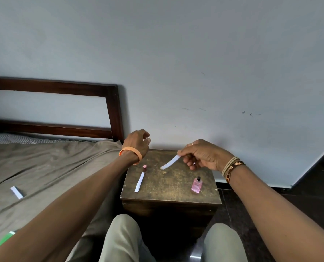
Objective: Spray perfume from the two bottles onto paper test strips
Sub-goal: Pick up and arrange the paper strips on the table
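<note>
On wooden stand, pink-filled bottle; strip in right hand

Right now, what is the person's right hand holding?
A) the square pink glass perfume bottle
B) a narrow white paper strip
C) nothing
B: the right hand pinches the narrow white paper strip above the worn brown wooden table, while the square pink glass perfume bottle stands on it untouched.

table's middle lies bare — pink bottle (right), strip and pink-topped item (left) flank it.
</note>
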The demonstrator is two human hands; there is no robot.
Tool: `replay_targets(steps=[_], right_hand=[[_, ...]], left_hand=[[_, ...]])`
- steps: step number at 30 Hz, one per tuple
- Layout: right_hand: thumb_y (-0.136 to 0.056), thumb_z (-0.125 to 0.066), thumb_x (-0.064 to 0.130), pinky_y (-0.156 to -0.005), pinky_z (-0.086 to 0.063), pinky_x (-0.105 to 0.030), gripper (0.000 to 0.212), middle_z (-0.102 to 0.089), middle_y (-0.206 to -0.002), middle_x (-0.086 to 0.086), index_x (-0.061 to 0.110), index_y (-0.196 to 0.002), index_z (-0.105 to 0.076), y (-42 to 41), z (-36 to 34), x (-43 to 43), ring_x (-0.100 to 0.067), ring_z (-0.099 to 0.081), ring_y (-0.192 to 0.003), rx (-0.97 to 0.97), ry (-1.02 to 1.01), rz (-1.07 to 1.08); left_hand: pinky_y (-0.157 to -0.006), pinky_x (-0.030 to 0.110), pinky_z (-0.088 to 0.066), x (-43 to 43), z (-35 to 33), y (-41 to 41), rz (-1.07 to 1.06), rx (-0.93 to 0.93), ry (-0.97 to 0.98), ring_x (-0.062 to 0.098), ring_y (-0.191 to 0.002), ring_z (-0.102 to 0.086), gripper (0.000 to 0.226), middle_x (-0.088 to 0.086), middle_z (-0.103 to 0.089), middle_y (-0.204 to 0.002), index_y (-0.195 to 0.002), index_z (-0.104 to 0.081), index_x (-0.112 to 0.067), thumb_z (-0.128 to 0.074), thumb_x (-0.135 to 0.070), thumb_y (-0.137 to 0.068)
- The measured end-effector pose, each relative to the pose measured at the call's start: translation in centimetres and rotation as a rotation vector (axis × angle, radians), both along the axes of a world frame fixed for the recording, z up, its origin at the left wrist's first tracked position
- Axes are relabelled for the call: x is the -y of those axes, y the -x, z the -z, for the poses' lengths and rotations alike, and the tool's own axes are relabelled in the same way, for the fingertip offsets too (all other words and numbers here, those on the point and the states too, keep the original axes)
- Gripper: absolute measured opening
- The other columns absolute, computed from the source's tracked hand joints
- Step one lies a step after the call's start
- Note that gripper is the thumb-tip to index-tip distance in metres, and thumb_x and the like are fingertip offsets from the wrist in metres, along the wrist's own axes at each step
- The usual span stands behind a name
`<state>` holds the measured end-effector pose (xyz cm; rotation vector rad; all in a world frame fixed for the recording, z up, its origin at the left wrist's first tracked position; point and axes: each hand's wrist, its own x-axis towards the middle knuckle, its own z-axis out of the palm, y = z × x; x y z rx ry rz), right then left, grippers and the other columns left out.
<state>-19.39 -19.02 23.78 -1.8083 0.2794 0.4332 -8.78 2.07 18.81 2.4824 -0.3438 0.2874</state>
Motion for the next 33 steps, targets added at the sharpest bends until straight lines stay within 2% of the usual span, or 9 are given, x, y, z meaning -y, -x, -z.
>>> replay_targets(steps=[6, 10, 11, 14, 16, 20, 25, 30, 33], right_hand=[[-0.089, -0.064, 0.016, -0.055, -0.049, -0.027, 0.011, -0.061, -0.069, -0.005, 0.011, -0.079, -0.066, -0.1, -2.8, 0.3, -0.016, -0.055, -0.059, 0.078, -0.654, -0.044], [-0.091, -0.064, 0.011, -0.054, -0.041, -0.027, 0.015, -0.062, -0.072, -0.011, 0.0, -0.083, -0.069, -0.5, -0.3, -0.5, -0.02, -0.052, -0.059, 0.075, 0.37, -0.123], [-0.091, -0.066, 0.013, -0.055, -0.043, -0.027, 0.015, -0.063, -0.073, -0.01, 0.0, -0.086, -0.07, -0.5, 0.0, -0.4, -0.019, -0.054, -0.061, 0.092, 0.355, -0.149], [-0.09, -0.065, 0.015, -0.058, -0.05, -0.028, 0.011, -0.062, -0.072, -0.007, 0.006, -0.084, -0.067, -0.4, -2.0, -0.1, -0.017, -0.056, -0.061, 0.149, -0.382, -0.083], [-0.087, -0.066, 0.015, -0.056, -0.05, -0.028, 0.008, -0.06, -0.071, -0.006, 0.009, -0.083, -0.065, -0.7, -2.8, 0.0, -0.017, -0.054, -0.061, 0.166, -0.512, -0.034], [-0.093, -0.065, 0.012, -0.054, -0.043, -0.025, 0.015, -0.062, -0.072, -0.008, -0.003, -0.093, -0.069, -0.6, -0.2, -0.3, -0.016, -0.053, -0.059, 0.05, 0.293, -0.089], [-0.088, -0.065, 0.018, -0.057, -0.05, -0.026, 0.008, -0.059, -0.07, -0.002, 0.014, -0.081, -0.065, -0.4, -2.5, 0.9, -0.014, -0.054, -0.062, 0.121, -0.704, -0.032], [-0.091, -0.066, 0.01, -0.054, -0.043, -0.025, 0.01, -0.06, -0.068, -0.008, 0.003, -0.084, -0.068, -0.3, -0.8, 0.4, -0.014, -0.052, -0.054, 0.035, 0.127, -0.122], [-0.089, -0.065, 0.016, -0.055, -0.046, -0.025, 0.012, -0.059, -0.066, -0.002, 0.011, -0.079, -0.067, -0.3, -1.5, 0.5, -0.013, -0.052, -0.056, 0.1, -0.509, -0.055]], left_hand=[[-0.086, 0.035, -0.052, 0.0, -0.3, -0.3, 0.006, 0.011, 0.001, 0.024, -0.101, -0.063, 0.024, 0.005, -0.069, -0.11, -0.113, -0.064, -0.014, -0.057, -0.024, -0.093], [-0.087, 0.036, -0.052, 0.0, -0.3, -0.1, 0.012, 0.009, 0.005, 0.024, -0.101, -0.063, 0.024, 0.005, -0.069, -0.111, -0.113, -0.064, -0.014, -0.057, -0.024, -0.093], [-0.088, 0.036, -0.052, 0.0, -0.3, -0.1, 0.015, 0.011, 0.005, 0.024, -0.101, -0.063, 0.024, 0.005, -0.069, -0.11, -0.113, -0.064, -0.014, -0.057, -0.024, -0.093], [-0.087, 0.036, -0.051, 0.0, 0.0, -0.1, 0.025, 0.011, -0.004, 0.024, -0.101, -0.063, 0.023, 0.005, -0.069, -0.109, -0.112, -0.065, -0.014, -0.058, -0.024, -0.092], [-0.086, 0.035, -0.051, 0.1, 0.1, 0.0, 0.028, 0.004, -0.013, 0.024, -0.101, -0.062, 0.023, 0.004, -0.069, -0.109, -0.111, -0.065, -0.015, -0.058, -0.024, -0.091], [-0.087, 0.037, -0.052, 0.3, 0.3, -0.1, 0.032, -0.008, -0.005, 0.023, -0.101, -0.063, 0.023, 0.003, -0.069, -0.109, -0.111, -0.065, -0.016, -0.058, -0.025, -0.092], [-0.087, 0.038, -0.053, 0.0, 0.1, -0.3, 0.034, 0.003, -0.011, 0.024, -0.1, -0.063, 0.022, 0.004, -0.069, -0.108, -0.11, -0.066, -0.015, -0.058, -0.023, -0.091], [-0.086, 0.036, -0.053, 0.0, 0.2, -0.2, 0.018, -0.003, -0.002, 0.023, -0.098, -0.063, 0.023, 0.004, -0.069, -0.109, -0.112, -0.065, -0.015, -0.058, -0.024, -0.092], [-0.084, 0.033, -0.051, 0.2, 0.0, -0.1, 0.022, 0.013, -0.004, 0.023, -0.099, -0.063, 0.023, 0.004, -0.069, -0.108, -0.111, -0.065, -0.015, -0.058, -0.024, -0.092]])
